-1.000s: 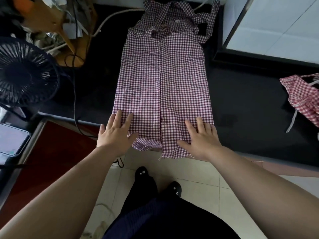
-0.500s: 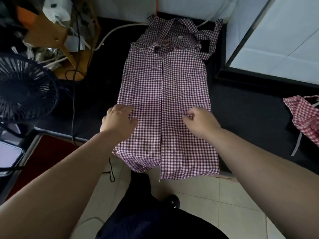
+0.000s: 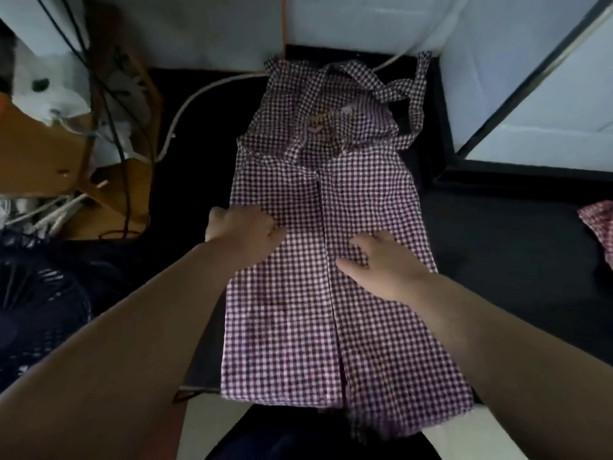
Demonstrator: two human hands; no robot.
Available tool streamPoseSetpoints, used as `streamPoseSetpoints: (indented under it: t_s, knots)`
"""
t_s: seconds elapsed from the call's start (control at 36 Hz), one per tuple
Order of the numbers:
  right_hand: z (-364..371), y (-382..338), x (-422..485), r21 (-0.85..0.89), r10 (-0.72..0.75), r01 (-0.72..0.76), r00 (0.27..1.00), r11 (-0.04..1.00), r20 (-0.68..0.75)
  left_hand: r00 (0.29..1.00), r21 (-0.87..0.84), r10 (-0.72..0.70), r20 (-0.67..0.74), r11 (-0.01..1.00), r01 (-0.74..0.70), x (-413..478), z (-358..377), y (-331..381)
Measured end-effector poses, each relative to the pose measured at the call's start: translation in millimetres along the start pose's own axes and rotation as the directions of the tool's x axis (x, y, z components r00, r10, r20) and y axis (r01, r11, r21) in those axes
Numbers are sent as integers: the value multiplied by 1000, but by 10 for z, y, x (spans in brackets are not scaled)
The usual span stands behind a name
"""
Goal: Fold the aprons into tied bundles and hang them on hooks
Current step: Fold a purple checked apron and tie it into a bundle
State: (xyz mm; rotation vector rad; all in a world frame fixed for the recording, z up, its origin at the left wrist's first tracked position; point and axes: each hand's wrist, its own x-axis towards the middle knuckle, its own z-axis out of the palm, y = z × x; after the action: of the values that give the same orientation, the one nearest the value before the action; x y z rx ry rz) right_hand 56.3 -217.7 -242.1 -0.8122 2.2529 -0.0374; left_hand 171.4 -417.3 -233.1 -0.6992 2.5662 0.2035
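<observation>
Checked purple apron (image 3: 331,200) lies centre frame on the black surface (image 3: 497,247), sides folded in, with left hand (image 3: 242,227) and right hand (image 3: 386,265) each pinching its cloth mid-length; bundling, tying and hanging outstanding.

We see a purple-and-white gingham apron (image 3: 331,310) at the centre of the frame, on a black table (image 3: 497,244). At the right edge is a red-and-white checked cloth (image 3: 602,224). On the left are brown cardboard (image 3: 30,161) and a dark blue fan (image 3: 39,310).
</observation>
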Motion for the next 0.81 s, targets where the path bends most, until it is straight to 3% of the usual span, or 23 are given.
streamPoseSetpoints:
  t_s: [0.06,0.14,0.22,0.31,0.42,0.47,0.58,0.69,0.81]
  knots:
    - [-8,-32,-22,-10,-8,8,1000,1000,1,998,38,14,60,999,-16,26,0,13]
    - [-155,-122,137,-100,-24,22,1000,995,-19,997,25,82,-1,996,-82,51,61,32]
    - [-386,-236,364,-23,-96,93,961,995,-261,984,-195,112,-139,971,-139,86,132,81]
    - [-544,-390,535,126,-189,251,909,960,-371,986,-335,118,-120,930,-152,169,125,150]
    - [-574,-480,708,172,-231,283,934,944,-272,994,-313,89,-58,944,-103,323,112,197]
    - [-529,-422,753,164,-194,234,954,958,-228,999,-300,42,8,953,-38,389,90,198]
    - [-514,-300,732,322,-95,178,961,930,-258,996,-349,-19,86,936,48,423,-3,213]
    - [-564,-198,753,341,-107,187,965,921,-238,999,-413,-45,18,910,48,389,11,260]
    - [-662,-195,756,305,-185,208,978,929,-100,996,-565,-45,-83,825,-9,404,47,358]
